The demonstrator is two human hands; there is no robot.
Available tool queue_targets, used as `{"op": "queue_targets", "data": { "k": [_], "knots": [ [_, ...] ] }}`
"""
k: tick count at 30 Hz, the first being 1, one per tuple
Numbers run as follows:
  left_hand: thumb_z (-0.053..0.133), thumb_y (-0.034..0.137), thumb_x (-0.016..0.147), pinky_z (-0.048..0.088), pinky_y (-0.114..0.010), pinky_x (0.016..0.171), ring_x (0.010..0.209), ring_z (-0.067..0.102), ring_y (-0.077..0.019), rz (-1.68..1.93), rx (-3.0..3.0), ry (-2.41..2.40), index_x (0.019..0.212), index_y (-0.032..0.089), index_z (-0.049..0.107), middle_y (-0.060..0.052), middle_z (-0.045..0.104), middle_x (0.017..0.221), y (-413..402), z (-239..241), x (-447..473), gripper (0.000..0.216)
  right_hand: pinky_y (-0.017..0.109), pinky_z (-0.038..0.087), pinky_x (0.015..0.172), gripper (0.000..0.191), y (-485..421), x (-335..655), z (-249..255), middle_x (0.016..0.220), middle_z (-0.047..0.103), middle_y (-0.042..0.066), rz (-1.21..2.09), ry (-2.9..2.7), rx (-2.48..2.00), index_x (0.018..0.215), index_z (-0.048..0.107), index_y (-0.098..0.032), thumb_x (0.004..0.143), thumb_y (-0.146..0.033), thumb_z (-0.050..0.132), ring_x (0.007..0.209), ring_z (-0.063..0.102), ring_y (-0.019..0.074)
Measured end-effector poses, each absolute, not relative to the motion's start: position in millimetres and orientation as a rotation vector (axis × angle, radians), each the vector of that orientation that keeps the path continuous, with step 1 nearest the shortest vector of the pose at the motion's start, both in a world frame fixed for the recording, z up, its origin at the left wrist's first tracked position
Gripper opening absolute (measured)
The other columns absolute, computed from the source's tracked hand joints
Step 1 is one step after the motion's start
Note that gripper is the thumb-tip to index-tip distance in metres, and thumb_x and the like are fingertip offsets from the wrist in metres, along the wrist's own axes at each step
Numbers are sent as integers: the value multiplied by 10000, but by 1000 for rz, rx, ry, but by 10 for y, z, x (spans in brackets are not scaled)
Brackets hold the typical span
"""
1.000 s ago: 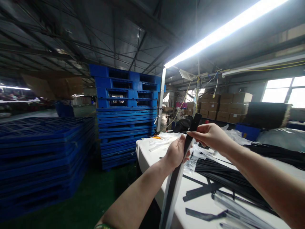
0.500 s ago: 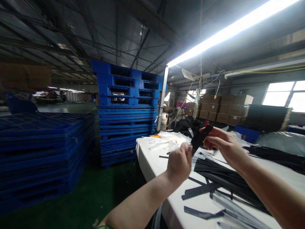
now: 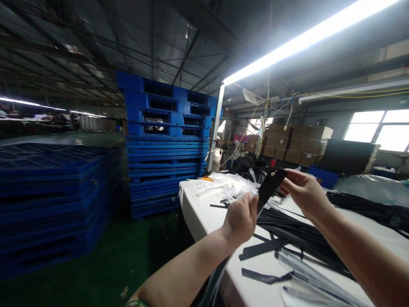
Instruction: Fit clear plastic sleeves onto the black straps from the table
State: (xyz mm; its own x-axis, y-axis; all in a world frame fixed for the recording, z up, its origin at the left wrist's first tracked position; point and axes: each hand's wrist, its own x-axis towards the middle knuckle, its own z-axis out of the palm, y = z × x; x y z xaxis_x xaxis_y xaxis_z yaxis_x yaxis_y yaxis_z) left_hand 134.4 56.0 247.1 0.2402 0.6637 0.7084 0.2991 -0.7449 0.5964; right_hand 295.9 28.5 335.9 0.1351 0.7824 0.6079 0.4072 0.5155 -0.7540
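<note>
A flat black strip (image 3: 271, 186) is held up at a slant over the table between my two hands. My left hand (image 3: 240, 216) is closed round its lower part, the thumb pressed along it. At the upper end, my right hand (image 3: 302, 186) pinches the strip's edge between thumb and fingers; some of those fingers are hidden behind it. Under my left forearm, a dark band (image 3: 214, 283) hangs by the table edge; whether it joins the held strip is hidden.
On the white table (image 3: 198, 213) lie a bundle of long black strips (image 3: 297, 230), short black pieces (image 3: 262, 248), clear plastic sleeves (image 3: 315, 273) and crumpled clear plastic (image 3: 231, 184). Blue pallets (image 3: 166, 166) stand stacked beyond, with more pallets (image 3: 57, 192) at left. Cartons (image 3: 295, 143) fill the back.
My right hand has shifted slightly right along with the strip's upper end, and its fingers have drawn in to its edge. My left hand keeps its grip. The view has turned slightly.
</note>
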Motion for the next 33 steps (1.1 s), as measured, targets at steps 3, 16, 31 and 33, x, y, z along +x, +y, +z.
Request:
{"op": "queue_targets", "data": {
  "k": [3,16,31,33],
  "knots": [
    [272,447,1023,400,-310,627,652,607,-228,1498,2153,865,843,212,540,-78,622,698,557,2458,1335,399,243,363,438,391,278,2965,3411,531,575,9,352,-1450,-1077,646,678,-192,582,-551,818,471,456,118],
    [231,452,1024,405,-326,629,678,627,-251,1428,2168,911,837,199,550,-97,634,697,544,2473,1363,447,266,457,521,379,406,3096,3345,619,634,0,421,-1157,-966,759,708,-207,616,-533,835,536,547,133],
    [245,732,929,336,-189,336,327,457,-95,991,1632,377,864,174,522,49,509,468,551,2311,1393,626,335,543,855,516,433,2601,3054,877,765,119,1048,-1185,-882,846,760,-153,809,-652,633,880,717,234],
    [273,714,938,331,-173,334,322,452,-81,950,1635,348,875,170,523,59,500,467,532,2341,1361,602,341,547,861,499,442,2608,3142,822,762,112,999,-1205,-890,818,749,-151,839,-630,613,861,722,229]
  ]
}}
